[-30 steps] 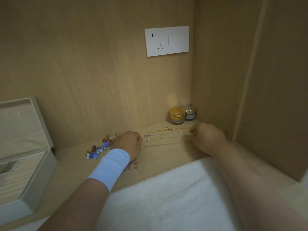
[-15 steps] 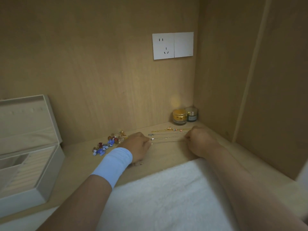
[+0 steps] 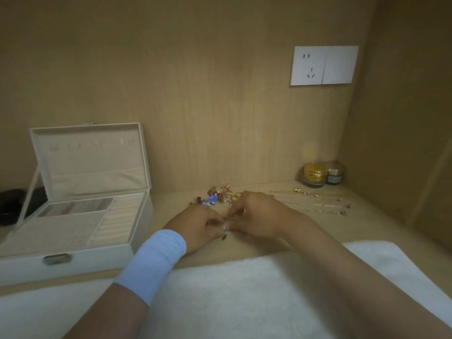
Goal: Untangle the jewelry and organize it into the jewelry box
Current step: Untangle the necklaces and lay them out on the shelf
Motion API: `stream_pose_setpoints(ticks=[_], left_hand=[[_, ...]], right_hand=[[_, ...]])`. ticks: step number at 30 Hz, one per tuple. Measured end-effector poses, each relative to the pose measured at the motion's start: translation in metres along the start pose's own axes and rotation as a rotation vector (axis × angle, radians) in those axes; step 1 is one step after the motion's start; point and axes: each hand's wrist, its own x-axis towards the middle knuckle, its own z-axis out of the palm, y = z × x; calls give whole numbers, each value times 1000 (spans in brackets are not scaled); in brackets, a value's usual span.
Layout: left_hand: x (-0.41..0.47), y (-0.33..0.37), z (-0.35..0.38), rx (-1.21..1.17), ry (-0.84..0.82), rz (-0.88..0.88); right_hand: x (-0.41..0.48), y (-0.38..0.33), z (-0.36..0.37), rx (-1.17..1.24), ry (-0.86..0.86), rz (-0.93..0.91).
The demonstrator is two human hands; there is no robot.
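Note:
My left hand (image 3: 198, 226), with a light blue wristband, and my right hand (image 3: 259, 216) meet at the middle of the wooden shelf. Both pinch a small jewelry piece (image 3: 224, 234) with a dark dangling pendant between their fingertips. Behind them lies a pile of colourful charm jewelry (image 3: 215, 195). To the right, several thin chains (image 3: 315, 204) lie stretched out in parallel rows. The cream jewelry box (image 3: 73, 250) stands open at the left, showing ring rolls and compartments.
A gold jar (image 3: 315, 174) and a smaller dark jar (image 3: 335, 172) stand in the back right corner. A white towel (image 3: 232, 297) covers the near edge. A dark object (image 3: 12, 204) sits behind the box. A wall socket (image 3: 324, 65) is above.
Both hands left the laid-out chains and moved left, coming together on a small piece near the front. The view swung left, bringing the box fully into sight.

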Motion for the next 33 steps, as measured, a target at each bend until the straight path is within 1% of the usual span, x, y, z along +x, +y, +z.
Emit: stream_pose_setpoints(ticks=[3, 7, 10, 13, 15, 17, 19, 21, 24, 28, 29, 30, 31, 33], left_hand=[[-1, -14, 4, -15, 36, 25], [5, -23, 0, -16, 60, 43], [8, -23, 0, 42, 44, 22], [9, -20, 4, 96, 48, 1], [10, -15, 7, 81, 91, 7], [13, -10, 12, 71, 179, 22], [21, -7, 17, 78, 244, 21], [29, -7, 21, 85, 231, 5], [37, -9, 25, 103, 205, -20], [35, -8, 28, 126, 269, -17], [34, -8, 28, 85, 290, -22], [33, -7, 28, -28, 303, -41], [32, -5, 26, -213, 314, -64], [29, 1, 16, -657, 337, -98]], right_hand=[[2, 2, 10, -32, -18, -17], [1, 13, 15, 4, 0, 43], [1, 17, 14, -19, 21, 71], [3, 11, 15, -83, 83, 44], [6, 5, 16, -62, 112, 30], [11, 3, 18, -56, 166, 49], [15, 7, 20, -117, 201, 85], [17, 12, 22, -169, 163, 125], [18, 17, 22, -73, 101, 176], [17, 17, 22, 39, 102, 150], [16, 15, 23, 90, 94, 134], [15, 13, 24, 175, 88, 115], [13, 11, 24, 291, 79, 105], [10, 6, 21, 572, 65, 116]])
